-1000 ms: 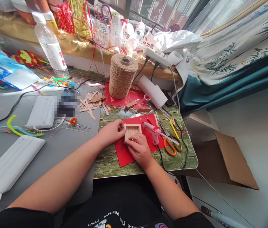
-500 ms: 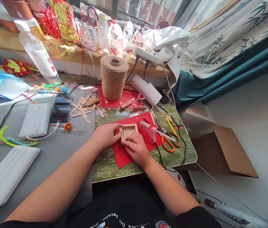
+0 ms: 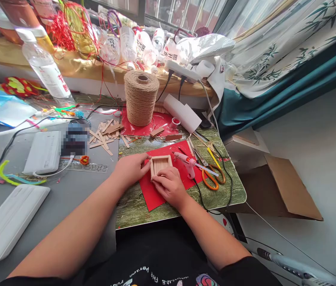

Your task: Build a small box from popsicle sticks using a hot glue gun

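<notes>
A small square tray of wooden sticks lies on a red paper sheet on the green mat. My left hand grips the tray's left side with curled fingers. My right hand presses on its near edge, fingers bent over the rim. A pink glue gun lies on the red sheet just right of the tray, its black cord trailing off the table's front edge.
Orange-handled scissors and small tools lie right of the glue gun. A twine spool, a white paper roll and loose wooden sticks sit behind. Two white devices and a plastic bottle are at left. A cardboard box stands beside the table.
Both hands stay on the wooden tray. The right hand has shifted slightly leftward along the tray's near edge. The camera has drifted a little.
</notes>
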`<state>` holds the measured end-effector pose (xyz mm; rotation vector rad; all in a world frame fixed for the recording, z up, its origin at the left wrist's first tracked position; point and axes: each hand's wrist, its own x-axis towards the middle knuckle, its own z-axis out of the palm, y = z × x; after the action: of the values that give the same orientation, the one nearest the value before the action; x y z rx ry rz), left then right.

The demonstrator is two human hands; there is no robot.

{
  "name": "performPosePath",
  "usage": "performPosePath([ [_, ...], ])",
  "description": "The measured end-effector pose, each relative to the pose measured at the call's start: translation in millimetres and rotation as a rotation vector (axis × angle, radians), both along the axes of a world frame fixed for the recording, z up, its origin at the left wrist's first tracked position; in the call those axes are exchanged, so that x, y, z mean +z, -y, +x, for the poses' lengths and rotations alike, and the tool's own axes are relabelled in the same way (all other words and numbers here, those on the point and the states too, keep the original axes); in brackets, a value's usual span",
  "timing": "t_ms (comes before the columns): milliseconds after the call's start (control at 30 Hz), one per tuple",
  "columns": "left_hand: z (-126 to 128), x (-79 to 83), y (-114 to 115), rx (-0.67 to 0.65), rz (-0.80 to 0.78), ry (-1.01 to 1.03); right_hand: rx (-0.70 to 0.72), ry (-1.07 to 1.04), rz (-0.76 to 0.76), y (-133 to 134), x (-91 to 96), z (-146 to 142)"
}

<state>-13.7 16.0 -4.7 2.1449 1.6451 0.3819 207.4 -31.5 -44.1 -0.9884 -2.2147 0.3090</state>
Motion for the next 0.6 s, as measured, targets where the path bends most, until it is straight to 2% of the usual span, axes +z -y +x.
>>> performPosePath([
  [600, 1.3, -0.6, 3.0, 0.008, 0.003, 0.047, -0.011, 0.018, 0.003, 2.8, 0.9, 0.1],
])
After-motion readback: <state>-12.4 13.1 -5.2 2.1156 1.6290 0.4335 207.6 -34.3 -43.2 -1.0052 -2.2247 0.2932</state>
